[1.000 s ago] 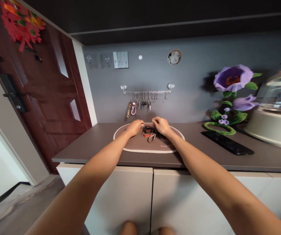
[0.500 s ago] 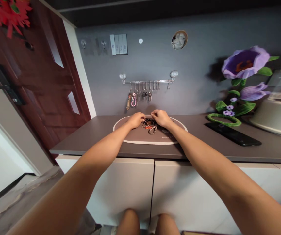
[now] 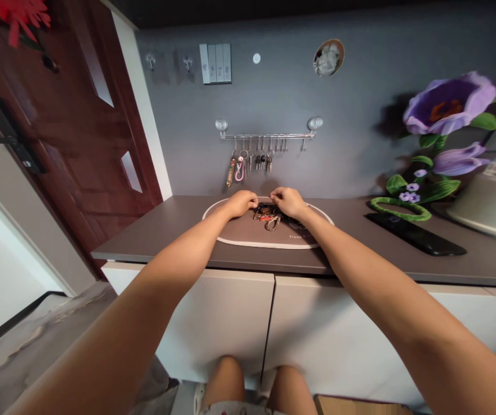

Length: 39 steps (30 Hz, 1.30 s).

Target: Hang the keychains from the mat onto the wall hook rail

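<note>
A tangled pile of keys and keyrings [image 3: 269, 215] lies on an oval grey mat with a white rim [image 3: 248, 237] on the dark countertop. My left hand [image 3: 241, 203] rests at the pile's left edge with its fingers curled and pinched on part of it. At the pile's right, my right hand [image 3: 289, 201] has its fingers closed on the same bunch. On the wall behind, a chrome hook rail [image 3: 269, 135] carries several more keys and a pink carabiner [image 3: 240, 170].
A black phone [image 3: 416, 241] lies on the counter to the right, beside a purple fabric flower [image 3: 444, 124] and a domed appliance [image 3: 492, 204]. A dark wooden door [image 3: 53, 150] stands at the left. White cabinet doors [image 3: 239, 323] sit below the counter.
Both hands have stayed on the key pile, with the fingers working slightly closer together. The view has tilted downward, showing more of my legs.
</note>
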### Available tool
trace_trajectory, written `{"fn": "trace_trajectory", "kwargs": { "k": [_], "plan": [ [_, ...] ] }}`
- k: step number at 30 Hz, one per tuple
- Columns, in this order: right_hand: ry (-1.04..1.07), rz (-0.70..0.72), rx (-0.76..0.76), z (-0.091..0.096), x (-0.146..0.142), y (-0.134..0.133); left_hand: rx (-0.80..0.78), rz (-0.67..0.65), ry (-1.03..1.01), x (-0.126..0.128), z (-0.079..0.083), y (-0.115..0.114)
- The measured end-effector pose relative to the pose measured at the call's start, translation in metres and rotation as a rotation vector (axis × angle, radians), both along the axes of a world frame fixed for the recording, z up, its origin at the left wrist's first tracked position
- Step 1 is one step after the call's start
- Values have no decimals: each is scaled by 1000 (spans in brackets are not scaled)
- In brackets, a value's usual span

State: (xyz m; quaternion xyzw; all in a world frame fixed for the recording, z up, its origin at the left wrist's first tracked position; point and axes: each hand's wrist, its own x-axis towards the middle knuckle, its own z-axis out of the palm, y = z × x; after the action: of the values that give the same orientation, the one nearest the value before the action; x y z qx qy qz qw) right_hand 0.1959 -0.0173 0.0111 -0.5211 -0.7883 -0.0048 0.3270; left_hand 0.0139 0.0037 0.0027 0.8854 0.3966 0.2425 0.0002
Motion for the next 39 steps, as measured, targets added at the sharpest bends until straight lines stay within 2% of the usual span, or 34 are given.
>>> {"fn": "trace_trajectory", "kwargs": {
  "k": [8,13,23,32,39],
  "plan": [
    [-14,2,-18,1,-2,-4,-55,-2,-47,-10,7,-3],
    [-35,22,-6,1,-3,-4,-42,-12,-126,-11,11,-2],
    [-54,32,-20,4,-5,-8,-127,17,-344,-14,19,-7],
    [-57,78,-14,6,-8,-13,-406,-65,-780,-11,21,-10],
    [7,129,55,10,-11,-19,-549,-48,-963,-10,28,-17]
  ]
}}
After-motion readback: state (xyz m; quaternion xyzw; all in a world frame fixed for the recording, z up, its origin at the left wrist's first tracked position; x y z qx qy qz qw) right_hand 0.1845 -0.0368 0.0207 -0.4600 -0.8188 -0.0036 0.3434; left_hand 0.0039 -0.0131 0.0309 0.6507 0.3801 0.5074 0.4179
